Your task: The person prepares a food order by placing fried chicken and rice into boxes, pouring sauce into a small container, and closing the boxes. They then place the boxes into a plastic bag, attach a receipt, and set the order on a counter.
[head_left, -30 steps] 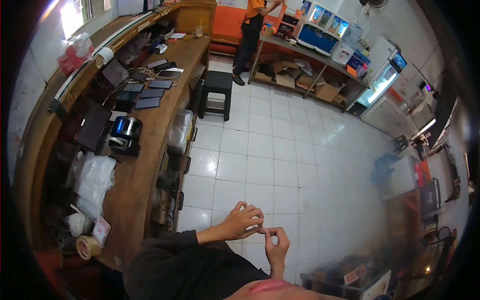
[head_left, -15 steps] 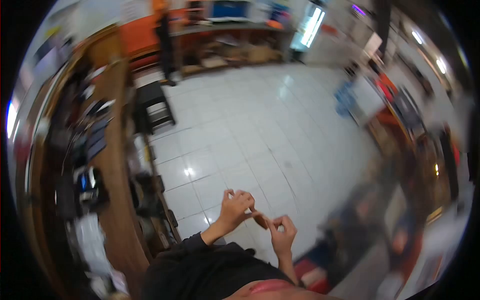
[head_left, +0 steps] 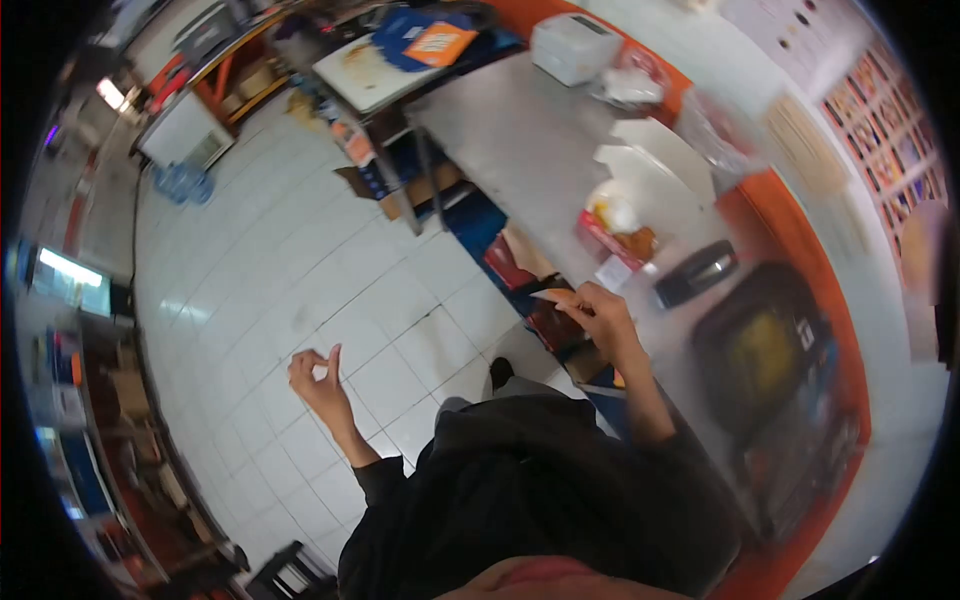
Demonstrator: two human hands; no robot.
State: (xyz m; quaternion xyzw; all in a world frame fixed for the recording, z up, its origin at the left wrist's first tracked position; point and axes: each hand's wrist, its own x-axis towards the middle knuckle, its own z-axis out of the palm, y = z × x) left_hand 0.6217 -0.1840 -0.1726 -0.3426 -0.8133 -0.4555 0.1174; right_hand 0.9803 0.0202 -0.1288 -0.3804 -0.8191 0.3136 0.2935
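Over the tiled floor, my left hand [head_left: 322, 388] is raised with its fingers loosely curled and the thumb up, with nothing visible in it. My right hand [head_left: 606, 322] pinches a small, thin orange and white piece [head_left: 552, 295] near the edge of the metal table [head_left: 490, 120]. Just beyond that hand on the table lie a small white paper [head_left: 613, 272] and an open white box [head_left: 665, 160]. Food [head_left: 636, 242] in a red and white container is beside the box. A dark, glossy object [head_left: 697, 274] rests to the right.
A black backpack [head_left: 765, 345] sits at the right of the table. Farther back are a white device [head_left: 574, 48] and plastic bags [head_left: 715, 130]. A white-topped table [head_left: 362, 75] adjoins at the upper left. Blue water bottles [head_left: 183, 183] and a black stool [head_left: 290, 575] stand on the floor.
The view has swung from the wooden counter and open floor to the metal table. My hands, close together before at a small piece, are now far apart, with a piece in the right.
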